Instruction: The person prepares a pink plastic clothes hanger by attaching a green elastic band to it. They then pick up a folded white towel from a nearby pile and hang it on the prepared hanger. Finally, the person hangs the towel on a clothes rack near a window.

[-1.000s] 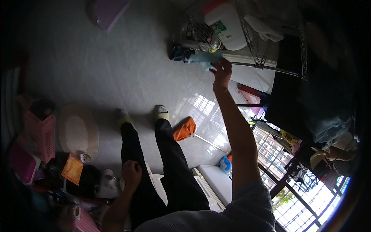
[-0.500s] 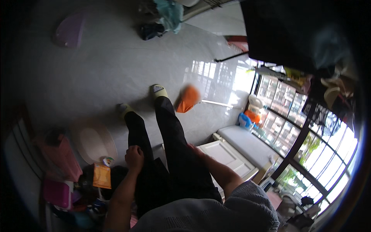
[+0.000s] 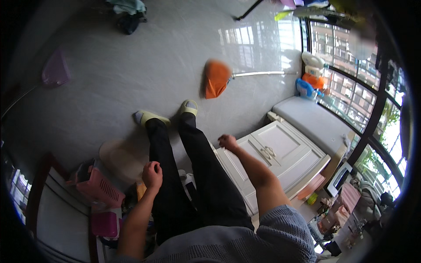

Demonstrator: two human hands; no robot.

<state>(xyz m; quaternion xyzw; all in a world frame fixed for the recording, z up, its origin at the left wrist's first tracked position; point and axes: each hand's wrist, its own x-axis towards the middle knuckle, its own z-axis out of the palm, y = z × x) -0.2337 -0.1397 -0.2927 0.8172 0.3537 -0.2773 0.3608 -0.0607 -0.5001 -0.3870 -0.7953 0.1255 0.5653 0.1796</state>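
My left hand point(image 3: 152, 175) hangs beside my left thigh, fingers curled in, with nothing visible in it. My right hand point(image 3: 228, 142) is held out to the right of my legs, over the edge of a white cabinet point(image 3: 287, 142). Its fingers are loosely curled, and no object shows in them. On the floor ahead lies an orange broom point(image 3: 217, 81) with a thin silver handle running right. My feet, in yellow-green slippers point(image 3: 190, 106), stand just short of it.
A purple dustpan point(image 3: 56, 69) is at the far left. Dark and teal cloth items point(image 3: 129, 17) lie at the top. Beside my left leg are a beige oval basin point(image 3: 118, 158), a pink basket point(image 3: 98, 186) and a magenta box point(image 3: 105, 224). Cleaning bottles point(image 3: 312, 81) stand by the window.
My view has turned, and the cabinet and window area show more fully. My right hand has left my thigh and swung out to the right. The left stays by the left thigh.
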